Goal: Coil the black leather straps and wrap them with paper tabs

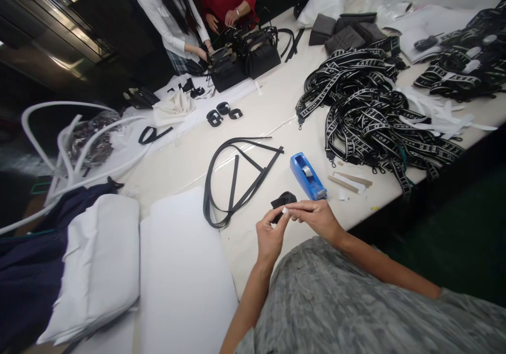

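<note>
Near the table's front edge, my left hand [271, 233] and my right hand [318, 218] meet at the fingertips. Both are closed in a pinch around a small white piece [285, 210], which could be paper or tape. Just behind the fingers is a coiled black strap [285, 199]; whether my left fingers also grip it is hidden. A blue tape dispenser [302, 172] stands right beyond my right hand. To the left of the coil, a long black strap [209, 185] lies in a loose loop on the table.
Black-and-white lettered straps [356, 106] are heaped at the right. Several rolled black straps [223, 109] lie farther back. White sheets [185, 269] and a folded white bundle [103, 259] are at the left. Two people work across the table beside black handbags [261, 59].
</note>
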A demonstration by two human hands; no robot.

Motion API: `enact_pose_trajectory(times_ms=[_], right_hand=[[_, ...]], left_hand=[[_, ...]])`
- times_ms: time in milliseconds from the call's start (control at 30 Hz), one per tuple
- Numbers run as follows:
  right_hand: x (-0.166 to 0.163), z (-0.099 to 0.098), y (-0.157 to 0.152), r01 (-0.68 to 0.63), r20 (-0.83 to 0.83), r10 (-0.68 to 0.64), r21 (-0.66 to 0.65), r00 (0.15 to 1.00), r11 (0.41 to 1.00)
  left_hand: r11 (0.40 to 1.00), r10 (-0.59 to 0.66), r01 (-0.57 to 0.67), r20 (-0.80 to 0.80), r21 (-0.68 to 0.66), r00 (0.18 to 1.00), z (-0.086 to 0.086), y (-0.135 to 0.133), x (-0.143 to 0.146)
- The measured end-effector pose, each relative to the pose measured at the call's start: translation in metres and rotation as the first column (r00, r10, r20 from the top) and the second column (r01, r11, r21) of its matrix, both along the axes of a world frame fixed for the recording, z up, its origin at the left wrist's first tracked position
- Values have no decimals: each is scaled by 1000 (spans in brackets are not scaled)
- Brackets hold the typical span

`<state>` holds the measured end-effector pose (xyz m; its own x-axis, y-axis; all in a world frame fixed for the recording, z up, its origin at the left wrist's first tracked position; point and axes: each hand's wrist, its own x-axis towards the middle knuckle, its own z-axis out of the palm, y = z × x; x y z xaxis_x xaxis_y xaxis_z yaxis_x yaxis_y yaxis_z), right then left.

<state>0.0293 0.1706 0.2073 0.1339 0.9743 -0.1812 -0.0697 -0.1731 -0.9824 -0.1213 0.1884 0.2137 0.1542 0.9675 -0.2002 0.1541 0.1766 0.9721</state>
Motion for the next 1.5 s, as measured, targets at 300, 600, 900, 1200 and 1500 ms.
enact_pose_trajectory(times_ms=[300, 600, 900, 1200, 1500], right_hand=[[1, -9, 2, -57, -90, 41, -190, 995, 980], [1, -19, 1, -92, 128, 106, -111, 986, 990], [23, 10, 22, -360, 605, -244, 700, 758, 617], [31, 21, 50, -662, 757, -57, 603, 651, 445], [32, 17, 55, -754, 837, 23, 481, 547, 448]], left_hand=[[996, -43, 46, 43, -75, 998, -12, 0, -8], [967, -2, 64, 241, -248, 971, -15, 3, -14], [926, -107, 234, 388, -297, 915, 19, 19, -17], [991, -131, 131, 69, 6, 989, 41, 25, -21], [550, -142, 474, -482, 688, 865, 35, 22, -38]])
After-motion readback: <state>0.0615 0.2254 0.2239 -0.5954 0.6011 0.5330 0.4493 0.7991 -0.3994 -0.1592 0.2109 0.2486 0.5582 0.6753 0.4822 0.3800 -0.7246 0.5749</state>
